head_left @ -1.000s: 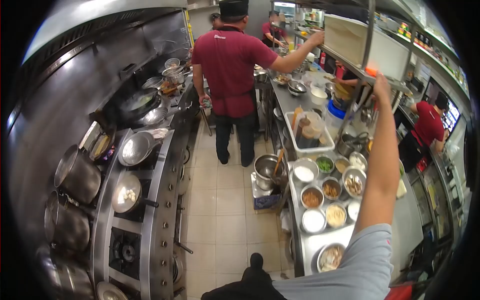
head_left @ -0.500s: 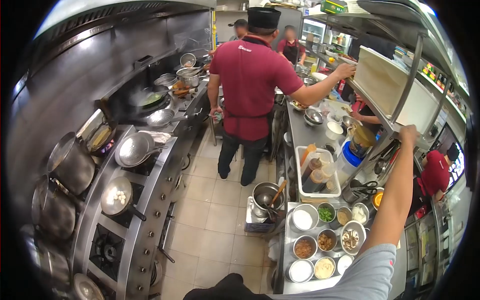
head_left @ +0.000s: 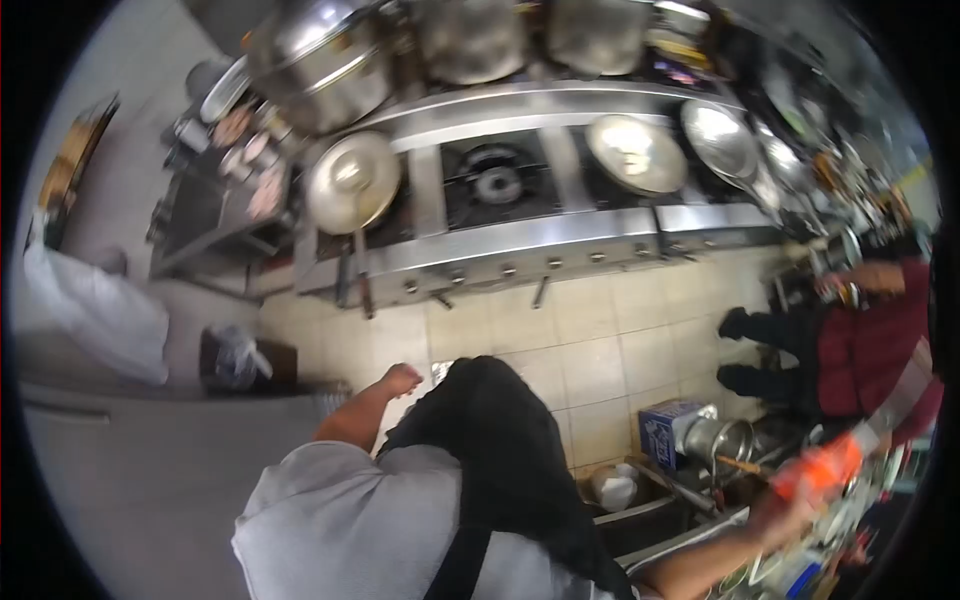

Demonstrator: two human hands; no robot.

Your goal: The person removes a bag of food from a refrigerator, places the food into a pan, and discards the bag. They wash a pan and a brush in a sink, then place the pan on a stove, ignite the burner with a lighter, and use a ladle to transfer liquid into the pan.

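Note:
My right hand (head_left: 785, 515) is closed around the bright orange handle of a knife (head_left: 895, 395). Its pale, broad blade points up and to the right, smeared by motion, and overlaps a co-worker's dark red shirt in this view. My left hand (head_left: 402, 380) hangs low beside my dark apron (head_left: 490, 450), over the tiled floor, with fingers curled in and no object showing in them. Close to the right forearm is a counter edge with a steel pot (head_left: 718, 440) beyond it.
A stove (head_left: 480, 255) runs across the top, carrying a covered pan (head_left: 352, 185), a pan with pale pieces (head_left: 635, 160) and large pots (head_left: 470, 40). The co-worker (head_left: 860, 350) stands at right. A bin (head_left: 250, 362) and a steel cabinet (head_left: 150, 460) are at left.
The view has swung left and down toward the stove and floor. My right hand has left the shelf post and now grips the orange-handled knife. My left hand has come into view.

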